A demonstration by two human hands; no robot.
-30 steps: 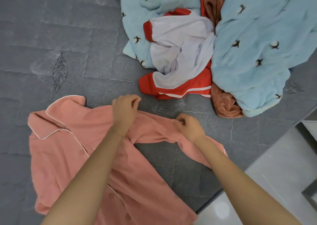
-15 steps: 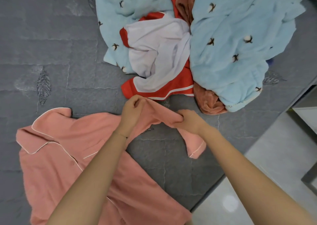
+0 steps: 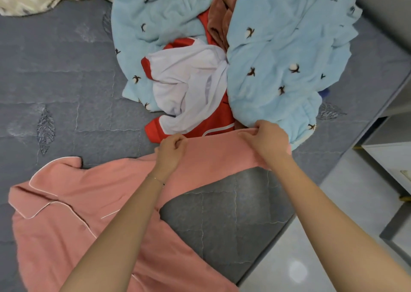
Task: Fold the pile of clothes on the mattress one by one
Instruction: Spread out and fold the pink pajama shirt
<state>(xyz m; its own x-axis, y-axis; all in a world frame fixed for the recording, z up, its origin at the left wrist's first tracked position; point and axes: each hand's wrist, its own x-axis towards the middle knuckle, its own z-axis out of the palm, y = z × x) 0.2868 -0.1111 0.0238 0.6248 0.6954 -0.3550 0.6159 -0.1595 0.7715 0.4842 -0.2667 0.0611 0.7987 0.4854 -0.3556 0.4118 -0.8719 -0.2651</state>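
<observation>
Head view. Pink pyjama shirt point(image 3: 66, 214) lies at 7 o'clock on the grey mattress point(image 3: 55, 80). Left hand point(image 3: 172, 150) and right hand point(image 3: 265, 139) each pinch its sleeve point(image 3: 213, 156), stretched out beside the unfolded pile point(image 3: 278, 58) at 12 o'clock. Step in hand: straightening the sleeve. The next move probably calls for folding it across the body.

The shirt point(image 3: 66, 225) lies near left on the mattress point(image 3: 55, 80), its sleeve point(image 3: 211, 156) reaching the pile of clothes point(image 3: 278, 58) behind and to the right. The floor point(image 3: 355, 180) lies right of the mattress.
</observation>
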